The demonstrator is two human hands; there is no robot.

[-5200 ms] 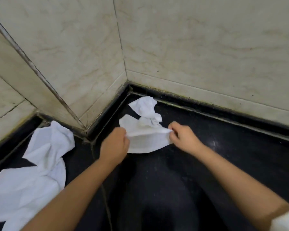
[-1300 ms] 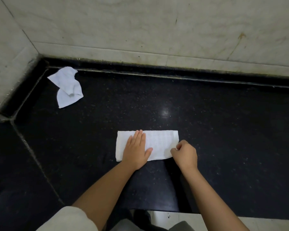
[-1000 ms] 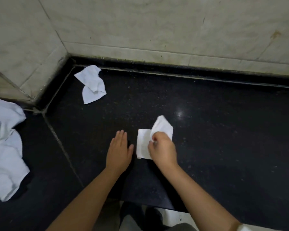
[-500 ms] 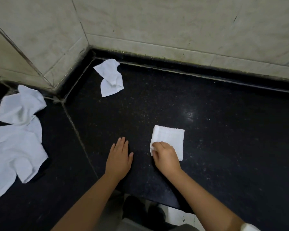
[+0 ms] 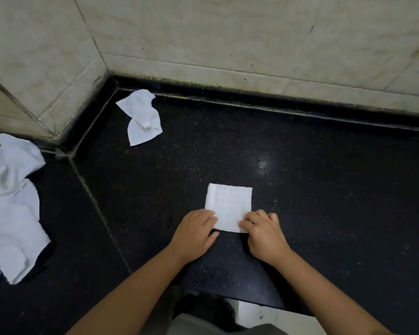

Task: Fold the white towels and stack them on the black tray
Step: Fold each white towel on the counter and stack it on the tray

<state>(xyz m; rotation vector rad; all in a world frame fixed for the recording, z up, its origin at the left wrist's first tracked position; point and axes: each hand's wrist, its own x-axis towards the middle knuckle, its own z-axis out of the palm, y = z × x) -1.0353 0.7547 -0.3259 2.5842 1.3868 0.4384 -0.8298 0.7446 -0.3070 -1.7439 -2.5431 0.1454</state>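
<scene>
A small white towel [image 5: 228, 204], folded to a square, lies flat on the black stone counter [image 5: 324, 189]. My left hand [image 5: 195, 232] grips its near left corner with curled fingers. My right hand [image 5: 263, 232] pinches its near right corner. A crumpled white towel [image 5: 142, 117] lies near the back corner. A heap of white towels [image 5: 10, 209] sits at the far left. No black tray is in view.
Beige tiled walls [image 5: 228, 32] close off the back and left of the counter. A seam [image 5: 94, 201] crosses the counter between the heap and the folded towel. The counter's front edge runs just below my arms, with pale floor [image 5: 264, 313] beneath.
The towel went from a long strip to a square as my right hand folded one end over. My left hand has moved from the bare counter onto the towel's near left corner.
</scene>
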